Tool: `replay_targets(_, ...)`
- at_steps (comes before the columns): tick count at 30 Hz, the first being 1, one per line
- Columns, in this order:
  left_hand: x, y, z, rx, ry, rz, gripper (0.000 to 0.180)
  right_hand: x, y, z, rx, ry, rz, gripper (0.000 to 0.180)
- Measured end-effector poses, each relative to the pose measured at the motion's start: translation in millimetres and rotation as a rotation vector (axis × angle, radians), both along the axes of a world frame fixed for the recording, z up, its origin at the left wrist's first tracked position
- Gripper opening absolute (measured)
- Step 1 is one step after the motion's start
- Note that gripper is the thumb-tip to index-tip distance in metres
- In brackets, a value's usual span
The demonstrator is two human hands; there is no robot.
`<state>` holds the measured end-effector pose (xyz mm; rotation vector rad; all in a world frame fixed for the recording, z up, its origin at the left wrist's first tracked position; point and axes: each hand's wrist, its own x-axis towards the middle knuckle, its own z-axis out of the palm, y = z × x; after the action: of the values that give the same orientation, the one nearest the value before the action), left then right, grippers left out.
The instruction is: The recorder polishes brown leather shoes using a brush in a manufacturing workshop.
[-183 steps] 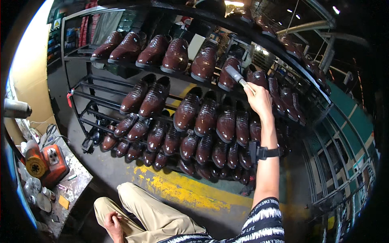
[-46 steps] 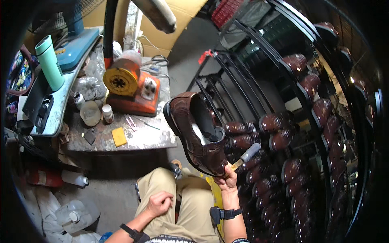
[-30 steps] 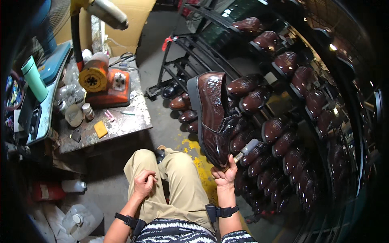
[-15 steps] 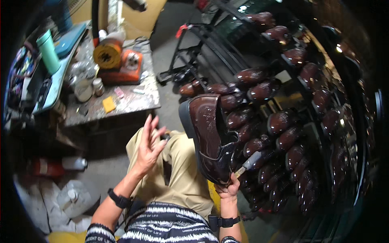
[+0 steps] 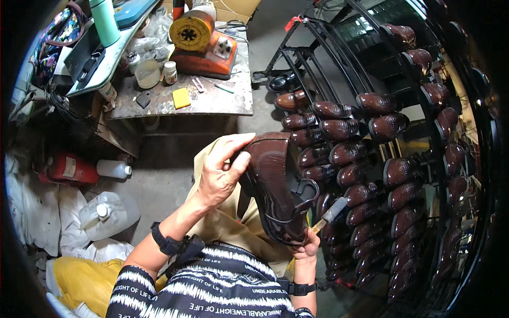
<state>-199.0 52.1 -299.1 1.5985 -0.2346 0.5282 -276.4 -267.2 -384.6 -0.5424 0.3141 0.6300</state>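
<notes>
A glossy dark brown leather shoe (image 5: 269,172) is held over my lap, its heel end away from me and its toe toward me. My left hand (image 5: 225,172) grips the heel end, fingertips over the back and thumb at the side. At the toe, my right hand (image 5: 305,246) is closed on the shoe. The same hand holds a small brush (image 5: 335,210) with a light handle and a greyish head, which sticks out to the right of the shoe. The shoe partly hides the right fingers.
On the right, a black metal rack (image 5: 310,50) carries many shiny brown shoes (image 5: 389,127). A worktable (image 5: 233,100) at the far left bears an orange machine (image 5: 204,63), a jar (image 5: 148,73) and a yellow sponge (image 5: 181,98). A plastic jug (image 5: 108,217) and red fire extinguisher (image 5: 66,168) lie left.
My left hand, open and apart from the shoe before, has moved right and taken hold of its heel end. My right hand keeps the toe and the brush. The view has shifted.
</notes>
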Motion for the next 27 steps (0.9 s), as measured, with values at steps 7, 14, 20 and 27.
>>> replay_targets(7, 4, 8, -2, 0.114, -0.082, -0.037, 0.053, -3, 10, 0, -0.14, 0.009, -0.124, 0.045)
replay_targets(14, -3, 6, -14, -0.131, 0.177, -0.076, 0.039, 8, 21, 20, -0.098, -0.253, 0.003, 0.061)
replay_targets(20, 4, 1, -48, -0.542, 0.147, -0.021, 0.04, 15, 38, 73, -0.748, -0.585, -0.114, 0.076)
replay_targets(27, -6, 6, -87, -0.486, 0.534, -0.025, 0.043, 6, -7, 116, -0.549, -0.787, -0.595, 0.069)
